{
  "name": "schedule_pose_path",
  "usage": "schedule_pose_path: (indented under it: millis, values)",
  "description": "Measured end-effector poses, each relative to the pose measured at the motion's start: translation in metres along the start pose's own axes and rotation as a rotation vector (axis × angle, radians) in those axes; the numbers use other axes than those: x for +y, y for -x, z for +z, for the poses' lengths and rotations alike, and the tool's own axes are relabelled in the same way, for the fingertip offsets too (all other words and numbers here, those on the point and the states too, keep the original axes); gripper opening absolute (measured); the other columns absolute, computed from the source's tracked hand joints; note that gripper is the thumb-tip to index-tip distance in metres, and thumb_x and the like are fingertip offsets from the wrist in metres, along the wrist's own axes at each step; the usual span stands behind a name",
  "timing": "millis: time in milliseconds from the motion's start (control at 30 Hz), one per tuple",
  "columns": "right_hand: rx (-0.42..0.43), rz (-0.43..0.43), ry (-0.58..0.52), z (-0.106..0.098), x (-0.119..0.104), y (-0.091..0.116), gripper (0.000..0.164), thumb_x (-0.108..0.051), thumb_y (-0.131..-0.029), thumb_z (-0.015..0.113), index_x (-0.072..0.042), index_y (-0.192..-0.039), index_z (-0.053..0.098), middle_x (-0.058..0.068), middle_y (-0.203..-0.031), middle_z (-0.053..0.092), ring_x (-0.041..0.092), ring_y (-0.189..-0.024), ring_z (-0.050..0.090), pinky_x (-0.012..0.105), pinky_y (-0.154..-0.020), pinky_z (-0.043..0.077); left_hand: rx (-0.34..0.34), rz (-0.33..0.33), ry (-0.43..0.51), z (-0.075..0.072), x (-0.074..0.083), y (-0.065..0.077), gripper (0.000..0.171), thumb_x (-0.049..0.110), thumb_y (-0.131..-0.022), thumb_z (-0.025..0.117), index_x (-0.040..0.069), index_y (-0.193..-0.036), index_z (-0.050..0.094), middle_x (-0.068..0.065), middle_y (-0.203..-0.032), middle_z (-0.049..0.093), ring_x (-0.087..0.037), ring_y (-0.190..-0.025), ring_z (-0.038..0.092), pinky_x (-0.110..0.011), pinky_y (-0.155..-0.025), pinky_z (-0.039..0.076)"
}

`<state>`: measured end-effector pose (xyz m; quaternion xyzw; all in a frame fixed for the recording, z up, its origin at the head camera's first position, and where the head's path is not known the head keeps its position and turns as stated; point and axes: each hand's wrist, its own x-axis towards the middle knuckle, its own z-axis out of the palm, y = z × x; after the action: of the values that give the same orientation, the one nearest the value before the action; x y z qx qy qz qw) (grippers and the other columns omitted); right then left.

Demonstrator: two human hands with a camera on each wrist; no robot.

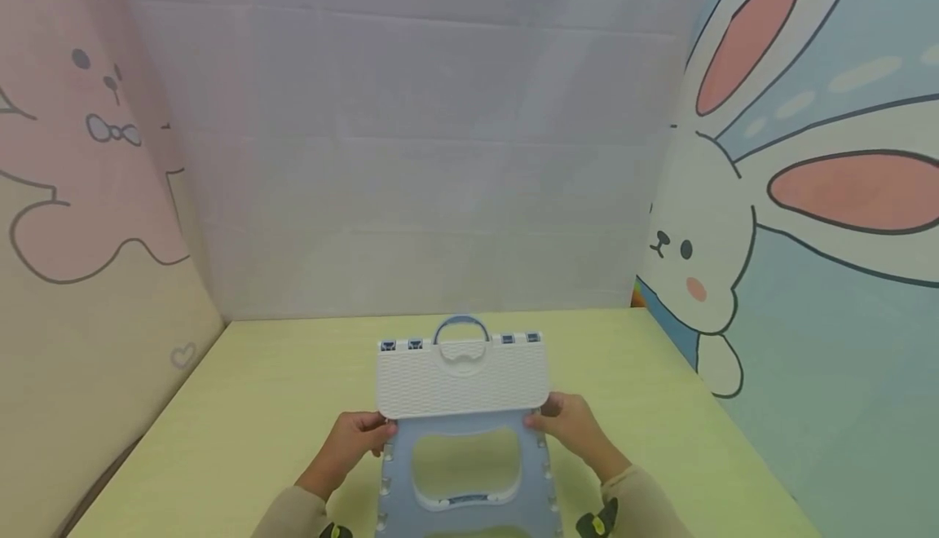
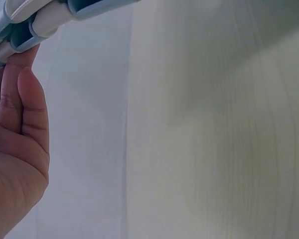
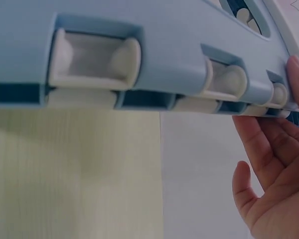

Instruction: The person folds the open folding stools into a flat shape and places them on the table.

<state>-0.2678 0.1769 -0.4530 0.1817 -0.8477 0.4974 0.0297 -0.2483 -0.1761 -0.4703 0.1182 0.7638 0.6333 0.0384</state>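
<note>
A plastic folding step stool (image 1: pixel 461 383) with a white textured panel, pale blue leg panels and a blue carrying handle (image 1: pixel 460 321) is between the two hands in the head view. The left hand (image 1: pixel 350 447) grips the blue panel's left edge, just under the white panel. At the matching spot on the right edge, the right hand (image 1: pixel 579 430) holds on, thumb on the blue face. In the right wrist view, that hand's fingers (image 3: pixel 269 144) bend under the hinged blue edge (image 3: pixel 174 64). The left wrist view has the left fingers (image 2: pixel 12 94) up against the stool's edge.
A pale yellow wood-grain table (image 1: pixel 271 375) lies beneath the stool. Behind it hangs a creased white sheet (image 1: pixel 440 155). Walls with cartoon rabbits (image 1: pixel 704 236) flank the table on both sides. Dark straps (image 1: pixel 597 519) circle the sleeves near the wrists.
</note>
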Motion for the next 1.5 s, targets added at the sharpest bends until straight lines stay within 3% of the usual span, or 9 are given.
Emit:
schedule_pose_path:
  millis: [333,533,733,1033,1267,1500]
  values:
    - [-0.029,0.013,0.01,0.003,0.007,-0.004,0.039,-0.019,-0.08,0.077,0.011,-0.101,0.066,0.021,-0.096,0.069,0.035,-0.092,0.066,0.044,-0.079,0.053,-0.017,-0.028,-0.023,-0.001,-0.009,-0.002,0.031,0.008,-0.091,0.061,-0.019,-0.108,0.06,-0.005,-0.076,0.066,-0.008,-0.06,0.055,-0.025,-0.058,0.047]
    - [-0.039,0.061,0.004,0.005,0.007,-0.004,0.04,-0.021,-0.08,0.077,0.011,-0.102,0.066,0.021,-0.098,0.069,0.035,-0.093,0.065,0.045,-0.08,0.052,-0.009,-0.055,-0.009,-0.001,-0.015,-0.004,0.033,0.009,-0.092,0.06,-0.017,-0.113,0.059,-0.014,-0.085,0.071,-0.01,-0.061,0.062,-0.024,-0.054,0.044]
    - [-0.057,0.095,0.008,0.005,0.007,-0.005,0.041,-0.021,-0.08,0.077,0.011,-0.103,0.065,0.022,-0.098,0.069,0.036,-0.094,0.065,0.047,-0.081,0.052,-0.01,-0.065,0.017,0.002,-0.017,-0.004,0.033,0.01,-0.092,0.061,-0.019,-0.11,0.059,-0.009,-0.082,0.07,-0.01,-0.06,0.061,-0.022,-0.051,0.04]
    - [-0.106,0.093,0.005,0.002,0.004,-0.009,0.035,-0.017,-0.082,0.074,0.011,-0.101,0.065,0.02,-0.094,0.069,0.033,-0.089,0.066,0.042,-0.075,0.054,0.004,-0.075,0.015,0.003,-0.018,-0.006,0.036,0.011,-0.093,0.061,-0.018,-0.114,0.057,-0.017,-0.088,0.071,-0.013,-0.062,0.065,-0.021,-0.05,0.039]
    - [-0.109,0.138,0.001,0.007,0.008,-0.011,0.032,-0.015,-0.081,0.074,0.011,-0.097,0.065,0.017,-0.088,0.07,0.027,-0.081,0.066,0.037,-0.07,0.054,0.019,-0.098,-0.007,0.004,-0.021,-0.006,0.036,0.013,-0.093,0.06,-0.018,-0.114,0.058,-0.017,-0.087,0.071,-0.014,-0.06,0.063,-0.021,-0.049,0.038]
    - [-0.136,0.126,-0.028,0.01,0.014,-0.011,0.03,-0.015,-0.082,0.073,0.011,-0.095,0.066,0.015,-0.085,0.069,0.021,-0.076,0.064,0.033,-0.066,0.053,0.014,-0.115,-0.011,0.005,-0.026,-0.005,0.041,0.016,-0.093,0.062,-0.018,-0.114,0.057,-0.018,-0.09,0.071,-0.014,-0.06,0.064,-0.019,-0.048,0.036]
